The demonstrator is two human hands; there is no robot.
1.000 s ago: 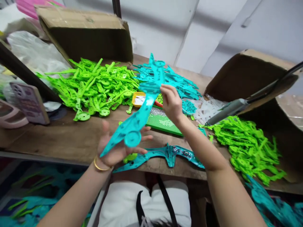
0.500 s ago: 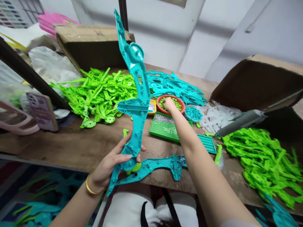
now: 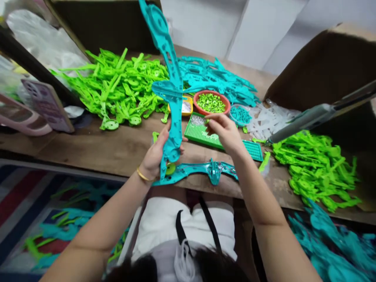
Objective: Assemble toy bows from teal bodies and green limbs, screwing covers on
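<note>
My left hand (image 3: 155, 157) grips the lower end of a long turquoise toy bow half (image 3: 176, 115), held upright with its ribbed, pegged inner side facing me. Over the green peg tray (image 3: 194, 137), my right hand (image 3: 225, 132) is pinched on a small green plastic piece (image 3: 206, 122), mostly covered by the fingers. Behind that hand stands a red bowl (image 3: 228, 109) full of similar green pieces. Another turquoise bow half (image 3: 192, 169) lies along the table's front edge, with a round green part (image 3: 170, 169) at its left end.
Heaps of lime-green parts lie left (image 3: 123, 90) and right (image 3: 314, 168). Turquoise bow halves (image 3: 217, 78) are piled at the back. A yellow dish (image 3: 191, 106), a bowl of turquoise bits (image 3: 240, 115), white strips (image 3: 270, 121), a grey rod-like tool (image 3: 302, 123) and a phone (image 3: 48, 103) surround the work.
My right hand has come out of the red bowl towards me with a small green piece. The view has tilted down; the bow half stays in my left hand.
</note>
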